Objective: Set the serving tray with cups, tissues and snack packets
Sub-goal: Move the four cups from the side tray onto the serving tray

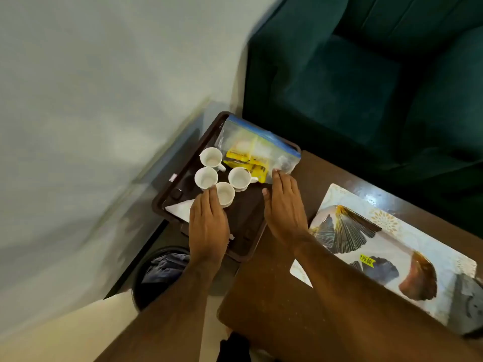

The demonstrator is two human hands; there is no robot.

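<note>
A dark brown serving tray lies at the table's left corner, partly overhanging the edge. On it stand several white cups close together, with a white tissue at the near left. A clear snack bag with blue top and yellow packets lies across the far end. My left hand rests flat over the tray, fingertips touching the nearest cup. My right hand is flat with fingers together, fingertips at the bag's near corner. Neither hand grips anything.
The brown table carries a patterned placemat with a yellow price sticker at the right. A dark green sofa stands behind. A round dark bin with blue cloth sits on the floor below the tray.
</note>
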